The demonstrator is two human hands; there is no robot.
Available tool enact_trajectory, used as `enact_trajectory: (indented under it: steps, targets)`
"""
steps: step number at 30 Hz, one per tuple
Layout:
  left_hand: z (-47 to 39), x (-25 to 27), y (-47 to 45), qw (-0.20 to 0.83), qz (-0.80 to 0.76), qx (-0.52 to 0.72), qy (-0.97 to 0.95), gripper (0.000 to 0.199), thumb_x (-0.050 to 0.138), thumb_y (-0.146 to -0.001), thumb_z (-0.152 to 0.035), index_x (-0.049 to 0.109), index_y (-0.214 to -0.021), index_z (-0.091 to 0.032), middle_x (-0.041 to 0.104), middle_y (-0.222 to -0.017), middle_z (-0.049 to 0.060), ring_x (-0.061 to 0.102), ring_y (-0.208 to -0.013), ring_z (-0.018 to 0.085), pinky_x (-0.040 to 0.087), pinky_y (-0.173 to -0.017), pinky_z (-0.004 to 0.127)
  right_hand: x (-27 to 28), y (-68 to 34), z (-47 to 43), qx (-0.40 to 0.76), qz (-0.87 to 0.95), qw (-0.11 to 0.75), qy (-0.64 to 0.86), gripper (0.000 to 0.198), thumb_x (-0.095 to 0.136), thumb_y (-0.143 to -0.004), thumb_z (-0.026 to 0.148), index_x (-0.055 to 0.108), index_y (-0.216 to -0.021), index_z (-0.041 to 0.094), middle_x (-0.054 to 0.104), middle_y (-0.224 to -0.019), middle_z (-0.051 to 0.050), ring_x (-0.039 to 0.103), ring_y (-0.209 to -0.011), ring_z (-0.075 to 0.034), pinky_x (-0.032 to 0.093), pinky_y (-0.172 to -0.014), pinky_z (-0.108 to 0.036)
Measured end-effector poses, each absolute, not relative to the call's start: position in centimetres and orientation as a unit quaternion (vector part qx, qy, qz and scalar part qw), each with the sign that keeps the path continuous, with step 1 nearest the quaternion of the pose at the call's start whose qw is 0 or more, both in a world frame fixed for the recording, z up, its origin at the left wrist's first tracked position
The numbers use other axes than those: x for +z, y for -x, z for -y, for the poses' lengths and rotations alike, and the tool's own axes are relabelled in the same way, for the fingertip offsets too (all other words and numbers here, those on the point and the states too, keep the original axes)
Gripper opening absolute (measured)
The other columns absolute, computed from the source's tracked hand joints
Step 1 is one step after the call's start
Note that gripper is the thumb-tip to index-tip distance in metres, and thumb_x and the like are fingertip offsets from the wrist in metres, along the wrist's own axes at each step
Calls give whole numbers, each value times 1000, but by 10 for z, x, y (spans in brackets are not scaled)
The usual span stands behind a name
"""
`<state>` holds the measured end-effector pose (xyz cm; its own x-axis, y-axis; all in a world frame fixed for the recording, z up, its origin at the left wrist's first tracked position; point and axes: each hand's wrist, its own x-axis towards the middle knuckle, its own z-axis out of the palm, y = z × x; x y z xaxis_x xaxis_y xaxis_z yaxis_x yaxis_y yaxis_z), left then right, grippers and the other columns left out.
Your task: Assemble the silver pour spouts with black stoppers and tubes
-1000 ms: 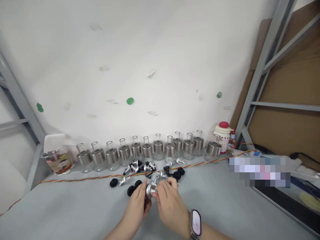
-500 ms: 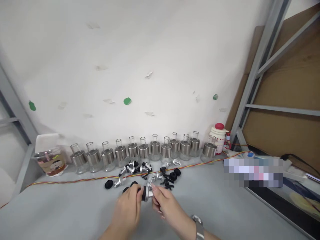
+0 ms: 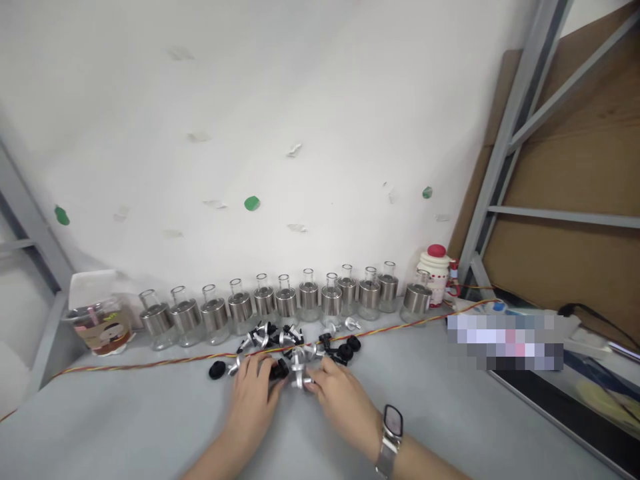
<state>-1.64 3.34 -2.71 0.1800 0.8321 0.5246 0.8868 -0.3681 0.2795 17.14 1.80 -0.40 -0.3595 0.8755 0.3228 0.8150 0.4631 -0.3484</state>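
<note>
My left hand (image 3: pixel 250 403) is palm down on the grey table, thumb and index finger around a black cap (image 3: pixel 279 369). Its other fingers reach beside a silver spout (image 3: pixel 234 366). With thumb and index finger closed, my right hand (image 3: pixel 347 407) pinches the stem of a silver pourer spout (image 3: pixel 300 382); its other fingers curl under and are partly hidden. Just behind both hands lies a pile of silver and black pourer parts (image 3: pixel 263 335). Black round caps (image 3: pixel 346 351) sit right of the pile, and another black cap (image 3: pixel 217 370) lies to the left.
Along the wall stands a row of glass bottles (image 3: pixel 213 313) with steel collars. A red and yellow twisted wire (image 3: pixel 165 363) crosses the table before them. A plastic tub (image 3: pixel 103 327) is at left, a white jar with a red lid (image 3: pixel 434 275) at right, near a dark flat panel (image 3: pixel 540 407).
Both hands have lowered toward the table and moved slightly apart. The black piece and silver spout, held up against each other before, now sit lower. My right wrist has turned, showing the watch face.
</note>
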Motion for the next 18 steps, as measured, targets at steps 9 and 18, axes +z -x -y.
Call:
enact_trajectory:
  steps: [9,18]
  targets:
    - [-28,-25,15,28,543,-377,750,48,36,-69,-3,45,-113,-19,47,-119,9,37,-115,25,31,-95,49,7,-174,-34,9,798,280,534,35,43,-80,11,52,-112,21,54,-92,-6,53,-79,-19,37,-73,-28]
    - [-21,-22,9,-38,526,-412,743,52,34,-58,3,45,-106,-16,48,-111,10,42,-109,24,32,-94,48,21,-138,-104,38,843,227,487,23,62,-71,26,63,-93,22,54,-97,-5,51,-92,-19,38,-77,-29]
